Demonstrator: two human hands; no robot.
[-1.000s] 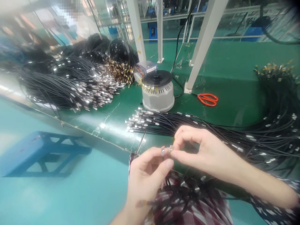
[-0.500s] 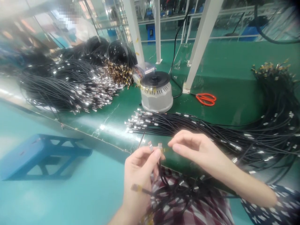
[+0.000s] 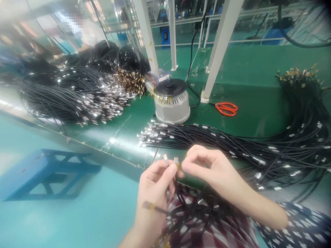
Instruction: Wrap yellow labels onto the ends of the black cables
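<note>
Pinched between the thumb and fingers of my left hand (image 3: 156, 184) are black cables (image 3: 178, 189) whose small metal connector (image 3: 176, 160) points up. A second silvery connector end (image 3: 165, 158) sticks out above the index finger. Just to the right, my right hand (image 3: 207, 165) closes thumb and fingertips on a small bit of yellow tape (image 3: 180, 166) beside the connector. More black cables (image 3: 199, 210) lie across a checked cloth on my lap, and one brown-tipped cable end (image 3: 148, 205) crosses in front of my left wrist.
A cable bundle (image 3: 219, 137) runs along the green table (image 3: 253, 103). Behind it stand a round white tape dispenser (image 3: 172, 106) and orange-handled scissors (image 3: 227, 109). Heaped cables (image 3: 67, 89) fill the left side. White posts (image 3: 223, 48) rise from the table; a blue stool (image 3: 49, 175) stands left.
My right hand drew away from the connector, then came back to it with its fingertips pinched. My left hand shifted slightly left, still gripping the cables.
</note>
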